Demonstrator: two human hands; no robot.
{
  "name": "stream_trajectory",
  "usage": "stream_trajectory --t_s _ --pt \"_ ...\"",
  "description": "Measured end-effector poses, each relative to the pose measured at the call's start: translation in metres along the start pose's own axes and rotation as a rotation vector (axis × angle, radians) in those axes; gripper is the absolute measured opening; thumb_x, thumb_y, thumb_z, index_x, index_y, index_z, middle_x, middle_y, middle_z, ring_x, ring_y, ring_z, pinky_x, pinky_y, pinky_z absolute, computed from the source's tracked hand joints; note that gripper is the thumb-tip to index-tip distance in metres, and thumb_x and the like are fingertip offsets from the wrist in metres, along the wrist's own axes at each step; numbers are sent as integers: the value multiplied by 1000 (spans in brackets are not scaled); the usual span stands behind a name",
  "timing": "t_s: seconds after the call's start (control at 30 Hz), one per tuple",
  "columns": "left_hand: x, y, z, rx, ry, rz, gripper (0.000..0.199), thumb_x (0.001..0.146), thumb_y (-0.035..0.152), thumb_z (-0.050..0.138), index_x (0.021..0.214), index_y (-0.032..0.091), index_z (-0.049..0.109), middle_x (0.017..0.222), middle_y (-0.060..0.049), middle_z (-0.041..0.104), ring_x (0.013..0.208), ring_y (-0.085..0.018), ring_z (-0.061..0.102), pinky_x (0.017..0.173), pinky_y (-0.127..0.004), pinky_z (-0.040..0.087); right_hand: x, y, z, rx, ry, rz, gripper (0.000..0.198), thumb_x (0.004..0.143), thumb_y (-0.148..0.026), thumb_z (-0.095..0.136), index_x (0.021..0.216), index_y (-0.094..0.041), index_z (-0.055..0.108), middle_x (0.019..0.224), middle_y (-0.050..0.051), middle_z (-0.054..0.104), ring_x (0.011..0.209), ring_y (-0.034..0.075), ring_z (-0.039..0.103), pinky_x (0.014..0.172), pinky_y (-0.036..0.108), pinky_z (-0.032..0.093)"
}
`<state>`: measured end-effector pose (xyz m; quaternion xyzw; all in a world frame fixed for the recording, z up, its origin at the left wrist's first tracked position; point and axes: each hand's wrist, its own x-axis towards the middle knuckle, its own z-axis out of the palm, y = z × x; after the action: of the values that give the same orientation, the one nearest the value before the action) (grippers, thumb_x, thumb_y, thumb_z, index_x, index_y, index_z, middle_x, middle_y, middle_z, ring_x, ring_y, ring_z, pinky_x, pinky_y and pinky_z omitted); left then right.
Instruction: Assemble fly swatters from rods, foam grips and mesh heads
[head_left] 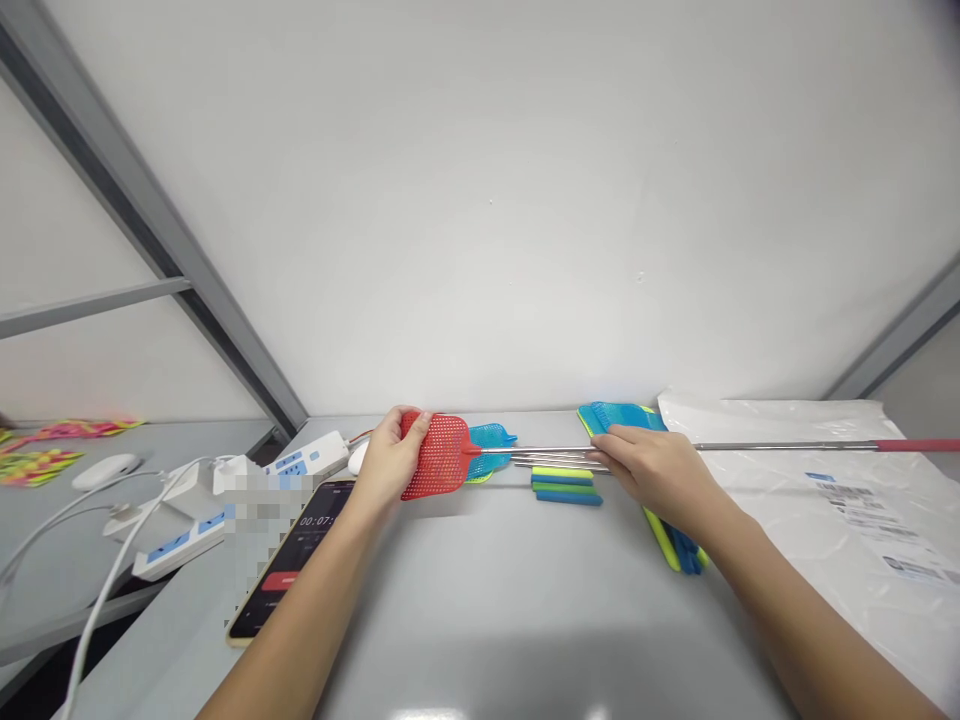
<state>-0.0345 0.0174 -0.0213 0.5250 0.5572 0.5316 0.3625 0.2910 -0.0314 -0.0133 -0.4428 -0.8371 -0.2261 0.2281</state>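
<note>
My left hand (396,455) is closed on the head of a red fly swatter (442,462), thumb on its mesh face. The swatter's thin metal rod stretches far to the right and ends in a red handle (915,445). Midway along that rod, my right hand (649,465) is closed around it, fingertips partly hidden. Behind the red mesh lies a blue swatter head (491,448) with a yellow-green edge below it. Blue, yellow and green handles (566,486) rest between my hands. More blue and yellow swatters (619,415) lie partly under my right hand.
A white plastic mailing bag (810,540) with a label covers the right side of the table (480,610). On the left are a phone (277,590) showing a timer, power strips (180,545) and white cables (97,610). A metal frame (217,310) rises at left against the white wall.
</note>
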Motion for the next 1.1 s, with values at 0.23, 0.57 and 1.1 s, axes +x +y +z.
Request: stream_trajectory --t_s 0.23,0.57,1.1 --pt "0 6 -4 226 25 114 40 82 56 55 103 21 57 92 -4 64 77 -19 61 71 -32 50 0 -4 0 9 -41 24 34 99 -32 38 81 -20 64 64 0 57 56 11 48 48 27 19" --pt "-37 18 25 1049 42 708 29 91 39 49 117 36 63 151 -7 29 139 -41 15 104 -70 10 -2 1 11 68 -67 95 32 99 -35 40 85 -21 64 70 0 62 62 11 53 51 26 24" --pt "-18 2 7 1012 -219 708 25 90 34 48 85 30 72 138 0 52 131 -37 31 102 -65 21 -6 20 18 79 -121 144 36 97 -44 41 83 -22 66 75 2 65 65 13 57 52 25 28"
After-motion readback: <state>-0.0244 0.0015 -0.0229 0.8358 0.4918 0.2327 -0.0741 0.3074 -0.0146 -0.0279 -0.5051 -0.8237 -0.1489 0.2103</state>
